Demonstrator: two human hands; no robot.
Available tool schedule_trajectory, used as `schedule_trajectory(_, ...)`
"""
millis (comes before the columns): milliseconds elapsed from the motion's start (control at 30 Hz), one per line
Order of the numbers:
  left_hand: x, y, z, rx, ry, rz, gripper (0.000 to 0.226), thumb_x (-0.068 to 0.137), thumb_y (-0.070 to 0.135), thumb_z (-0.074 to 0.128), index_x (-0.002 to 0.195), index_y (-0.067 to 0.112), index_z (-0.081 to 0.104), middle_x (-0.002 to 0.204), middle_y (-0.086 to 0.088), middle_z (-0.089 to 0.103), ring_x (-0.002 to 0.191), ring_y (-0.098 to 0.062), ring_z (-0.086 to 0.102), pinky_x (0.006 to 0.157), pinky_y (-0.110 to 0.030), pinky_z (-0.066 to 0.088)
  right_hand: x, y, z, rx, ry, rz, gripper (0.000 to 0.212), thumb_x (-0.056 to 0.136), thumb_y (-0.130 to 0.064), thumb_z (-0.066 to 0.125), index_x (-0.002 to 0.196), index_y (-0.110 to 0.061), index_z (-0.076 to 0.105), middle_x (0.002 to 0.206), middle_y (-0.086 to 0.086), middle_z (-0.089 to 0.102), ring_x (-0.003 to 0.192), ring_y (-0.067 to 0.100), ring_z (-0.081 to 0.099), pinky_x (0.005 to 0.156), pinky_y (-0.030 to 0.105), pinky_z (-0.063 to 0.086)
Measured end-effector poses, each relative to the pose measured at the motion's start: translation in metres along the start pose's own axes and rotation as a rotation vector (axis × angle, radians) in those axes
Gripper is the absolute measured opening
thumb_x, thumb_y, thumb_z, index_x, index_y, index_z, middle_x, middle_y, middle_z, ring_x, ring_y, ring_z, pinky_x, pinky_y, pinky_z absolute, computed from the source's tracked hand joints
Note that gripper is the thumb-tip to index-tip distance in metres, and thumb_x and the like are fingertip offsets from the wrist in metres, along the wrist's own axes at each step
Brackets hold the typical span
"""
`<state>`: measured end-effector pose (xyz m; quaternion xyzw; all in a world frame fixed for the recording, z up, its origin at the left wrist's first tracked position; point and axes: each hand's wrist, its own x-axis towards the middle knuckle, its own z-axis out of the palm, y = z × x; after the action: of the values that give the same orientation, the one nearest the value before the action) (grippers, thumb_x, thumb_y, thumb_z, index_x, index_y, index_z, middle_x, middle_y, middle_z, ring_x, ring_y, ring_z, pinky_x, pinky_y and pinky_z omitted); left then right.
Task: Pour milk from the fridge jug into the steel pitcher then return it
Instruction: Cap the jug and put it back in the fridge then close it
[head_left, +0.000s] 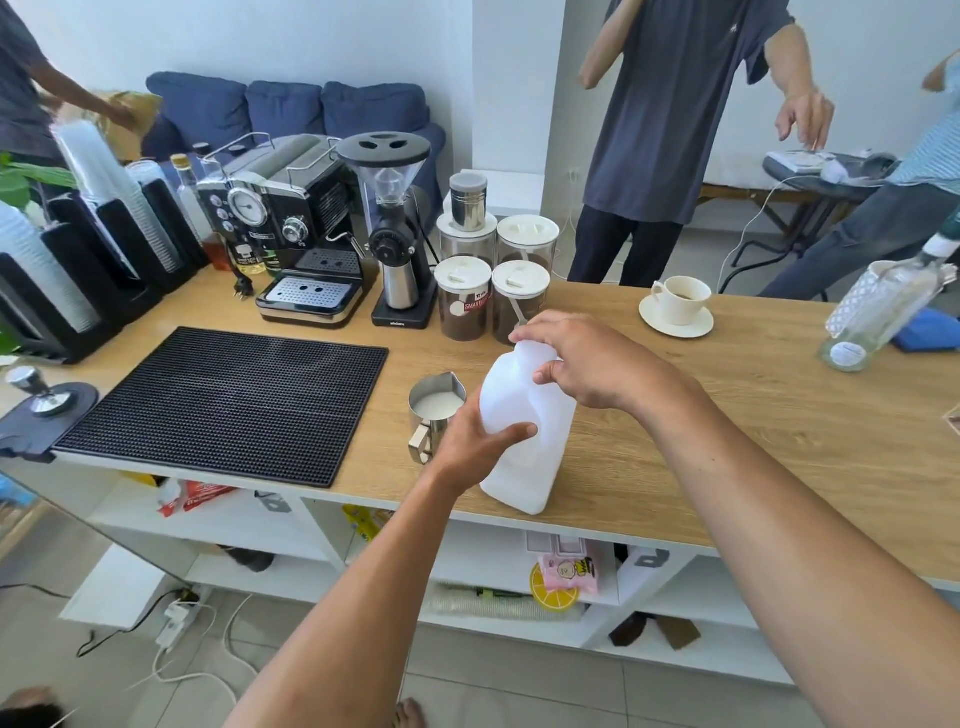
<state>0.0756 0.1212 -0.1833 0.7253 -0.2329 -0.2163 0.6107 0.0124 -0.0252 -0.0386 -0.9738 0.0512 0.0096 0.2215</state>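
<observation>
**Both hands on the jug, milk in the pitcher beside it**

Below the front edge, white shelves (249, 525) hold soft packets; their print is too small to read.

On the pale wood-grain counter (727, 415), close to that edge, stands the jug (524, 447), a squarish container of cloudy white plastic. The left hand (475, 441) grips its body from the left. The thumb lies across the front, and the fingers are hidden behind the jug. The right hand (582, 364) curls over the jug's top, covering the neck, so I cannot tell whether a cap is on.

Just left of the jug, touching the left hand, is the pitcher (434, 410). It is round brushed steel with milk inside, its handle toward the viewer and its spout on the far rim.

Further left lies a black rubber mat (223, 405) with a studded surface. A metal tamper (39, 392) sits on a dark pad at its left corner.

Behind the jug stand clear round jars (464, 299) of brown grounds with white lids, one partly hidden by the right hand. Left of them are a black grinder (399, 234) with a clear hopper and a black-and-chrome espresso machine (291, 223).

To the right, a cream cup (683, 299) rests on a saucer (675, 325), and a glass bottle (883, 306) stands nearer the frame edge.

Beyond the counter, a blue sofa (285, 109) stands against the wall, and people there are cut off by the frame.
</observation>
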Motion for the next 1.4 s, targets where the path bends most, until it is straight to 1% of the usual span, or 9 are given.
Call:
schedule_trajectory(233, -0.003, 0.005, 0.001, -0.027, -0.009, 0.025, 0.051, 0.083, 0.022, 0.08, 0.127, 0.032, 0.055, 0.112, 0.007, 0.072, 0.101, -0.007, 0.068, 0.078, -0.022, 0.054, 0.001, -0.003, -0.005, -0.029, -0.007, 0.007, 0.055, 0.087, -0.002, 0.066, 0.133, -0.03, 0.057, 0.136, -0.011, 0.051, 0.121, 0.019, 0.049, 0.095, 0.037, 0.045)
schedule_trajectory(367, -0.004, 0.005, 0.0, -0.029, -0.012, 0.029, 0.053, 0.084, 0.022, 0.08, 0.13, 0.029, 0.055, 0.112, 0.006, 0.073, 0.104, -0.01, 0.068, 0.082, -0.027, 0.055, 0.004, -0.002, -0.004, -0.037, -0.008, 0.013, 0.055, 0.085, -0.005, 0.069, 0.131, -0.033, 0.058, 0.136, -0.011, 0.052, 0.12, 0.019, 0.05, 0.094, 0.038, 0.046)
schedule_trajectory(500, -0.004, 0.005, 0.002, -0.024, -0.005, 0.024, 0.056, 0.084, 0.023, 0.08, 0.133, 0.028, 0.054, 0.113, 0.006, 0.072, 0.105, -0.011, 0.068, 0.084, -0.029, 0.056, 0.001, 0.007, -0.003, 0.056, -0.045, 0.016, 0.057, 0.086, -0.001, 0.058, 0.11, -0.053, 0.06, 0.139, -0.009, 0.052, 0.113, 0.019, 0.056, 0.091, 0.04, 0.051)
schedule_trajectory(667, -0.003, 0.005, 0.002, -0.009, -0.003, 0.034, 0.056, 0.085, 0.022, 0.079, 0.134, 0.024, 0.053, 0.112, 0.005, 0.072, 0.101, -0.006, 0.068, 0.074, -0.018, 0.054, -0.004, 0.006, -0.009, 0.133, -0.066, -0.039, 0.045, 0.091, -0.029, 0.063, 0.131, -0.046, 0.053, 0.151, -0.024, 0.034, 0.137, 0.008, 0.034, 0.11, 0.032, 0.03)
schedule_trajectory(867, -0.001, 0.001, 0.002, 0.012, -0.002, 0.039, 0.053, 0.085, 0.023, 0.079, 0.131, 0.025, 0.055, 0.111, 0.006, 0.073, 0.102, -0.008, 0.068, 0.076, -0.02, 0.054, 0.0, -0.002, 0.0, -0.097, 0.139, 0.088, 0.046, 0.085, -0.056, 0.062, 0.117, -0.023, 0.059, 0.114, -0.003, 0.058, 0.105, 0.022, 0.057, 0.079, 0.035, 0.045)
schedule_trajectory(1000, -0.003, 0.0, 0.001, 0.02, -0.003, 0.033, 0.054, 0.084, 0.023, 0.08, 0.132, 0.027, 0.054, 0.111, 0.008, 0.072, 0.101, -0.003, 0.067, 0.076, -0.018, 0.054, -0.004, -0.009, 0.012, -0.408, 0.293, 0.145, 0.069, 0.089, -0.074, 0.021, 0.104, -0.013, 0.051, 0.095, 0.009, 0.068, 0.089, 0.034, 0.063, 0.063, 0.037, 0.037)
schedule_trajectory(1100, -0.003, 0.002, 0.0, 0.014, 0.001, 0.024, 0.057, 0.083, 0.026, 0.08, 0.133, 0.026, 0.052, 0.113, 0.009, 0.07, 0.097, 0.004, 0.066, 0.07, -0.011, 0.051, -0.008, -0.004, -0.002, -0.242, 0.343, 0.109, 0.063, 0.093, -0.069, 0.02, 0.105, -0.018, 0.054, 0.108, 0.002, 0.065, 0.096, 0.028, 0.061, 0.07, 0.038, 0.042)
schedule_trajectory(1233, -0.001, -0.002, 0.002, 0.008, -0.002, 0.018, 0.062, 0.078, 0.035, 0.082, 0.132, 0.026, 0.053, 0.116, 0.004, 0.071, 0.108, -0.012, 0.067, 0.083, -0.029, 0.057, -0.01, -0.002, -0.019, -0.162, 0.021, -0.044, 0.043, 0.095, -0.041, 0.054, 0.138, -0.032, 0.05, 0.141, -0.015, 0.046, 0.123, 0.014, 0.049, 0.087, 0.031, 0.039)
schedule_trajectory(1400, -0.001, -0.002, 0.001, 0.021, 0.009, 0.009, 0.054, 0.082, 0.026, 0.081, 0.129, 0.025, 0.055, 0.111, 0.006, 0.073, 0.102, -0.008, 0.069, 0.076, -0.022, 0.054, -0.003, 0.001, -0.002, -0.073, 0.015, -0.019, 0.048, 0.092, -0.02, 0.065, 0.137, -0.031, 0.052, 0.127, -0.012, 0.049, 0.113, 0.019, 0.054, 0.088, 0.034, 0.044)
